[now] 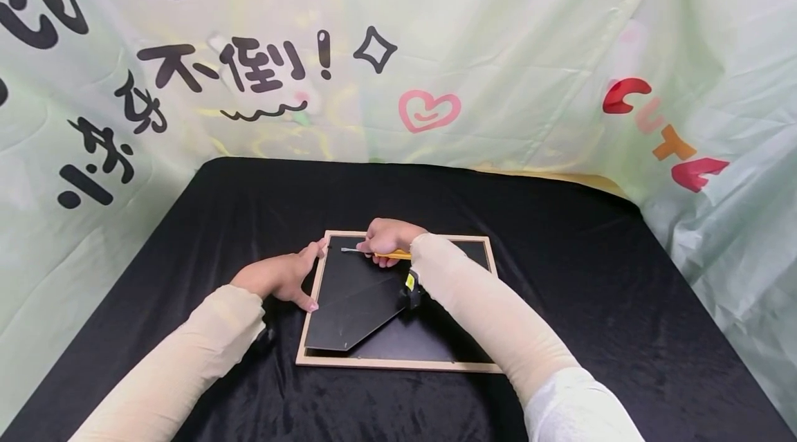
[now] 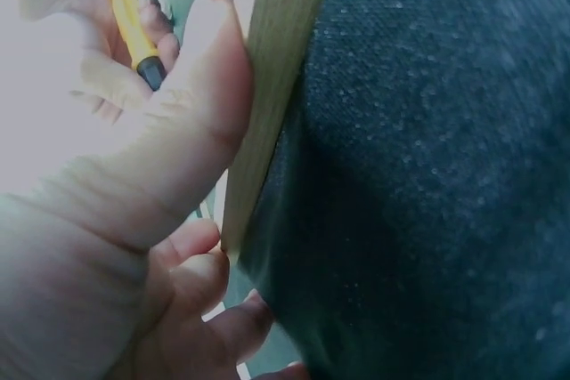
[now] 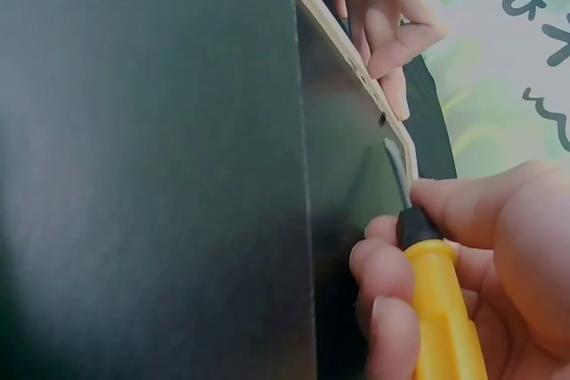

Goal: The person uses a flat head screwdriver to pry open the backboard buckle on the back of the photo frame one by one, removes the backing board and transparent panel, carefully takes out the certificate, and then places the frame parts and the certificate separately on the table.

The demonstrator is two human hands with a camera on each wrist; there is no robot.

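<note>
A picture frame (image 1: 398,364) with a light wooden rim lies back up on the black cloth. Its black backing board (image 1: 367,269) carries a black stand flap (image 1: 355,321) that slants across it. Spread along the frame's left side, my left hand (image 1: 283,277) presses the rim, thumb lower and fingers near the upper left corner. My right hand (image 1: 387,238) grips a yellow-handled screwdriver (image 3: 436,300). The screwdriver's metal tip points left above the backing, near a small dark tab (image 3: 383,118) by the rim. Part of the frame's right side is hidden under my right forearm.
Black cloth (image 1: 560,255) covers the table around the frame. A pale printed curtain (image 1: 510,68) with lettering and a pink heart hangs behind and at both sides. A dark wrist device (image 1: 411,290) on my right wrist sits over the flap.
</note>
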